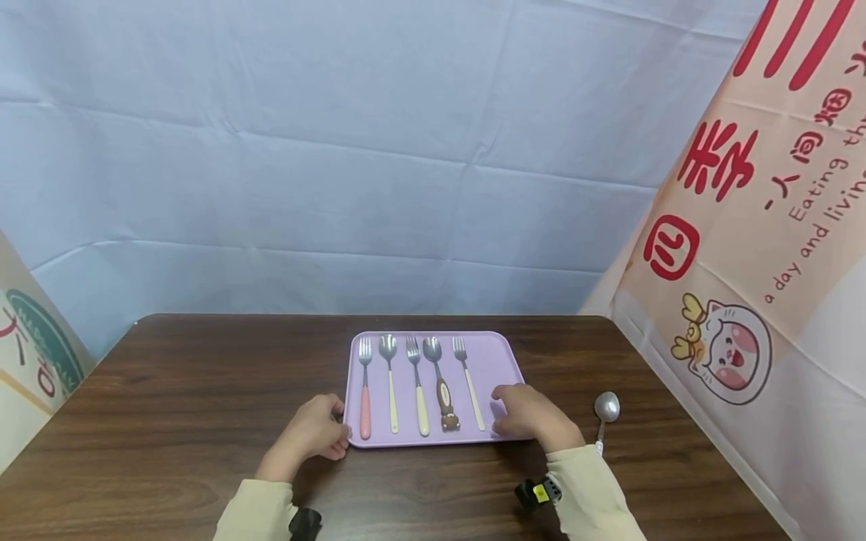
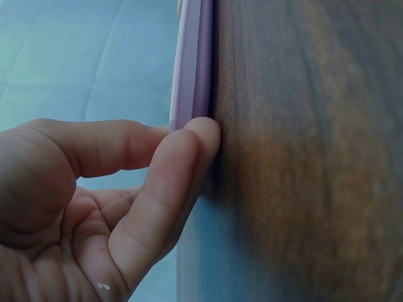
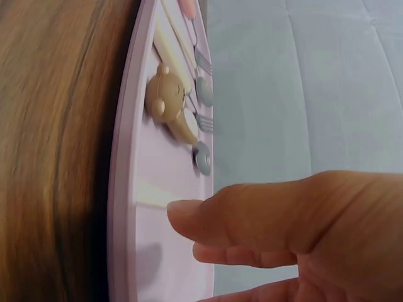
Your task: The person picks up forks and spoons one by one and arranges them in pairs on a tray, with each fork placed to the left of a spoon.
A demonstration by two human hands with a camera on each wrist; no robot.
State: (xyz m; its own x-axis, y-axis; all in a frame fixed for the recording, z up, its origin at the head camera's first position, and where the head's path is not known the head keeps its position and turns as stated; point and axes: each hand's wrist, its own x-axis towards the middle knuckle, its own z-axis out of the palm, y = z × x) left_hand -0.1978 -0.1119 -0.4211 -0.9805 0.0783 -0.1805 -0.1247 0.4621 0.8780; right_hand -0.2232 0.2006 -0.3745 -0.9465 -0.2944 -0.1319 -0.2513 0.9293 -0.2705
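A lilac tray [image 1: 504, 353] lies on the table with cutlery in a row. From the left come a pink-handled fork [image 1: 365, 409], a thin cream-handled spoon [image 1: 393, 402], a thick cream-handled fork [image 1: 422, 409], a brown bear-handled spoon [image 1: 443, 398] and a white-handled fork [image 1: 473, 398]. My left hand [image 1: 319, 427] pinches the tray's rim near its front left corner; the left wrist view shows fingertips [image 2: 173, 163] against the rim. Over the tray's right part, my right hand [image 1: 531, 415] hovers beside the white-handled fork. Its thumb [image 3: 195, 220] is extended, and no item shows in its grasp.
Right of the tray, another spoon [image 1: 607, 409] lies on the dark wooden table [image 1: 203, 391], its handle partly hidden by the right forearm. Pale blue cloth [image 1: 338, 150] hangs behind the table, and a printed cloth [image 1: 764, 248] borders it on the right.
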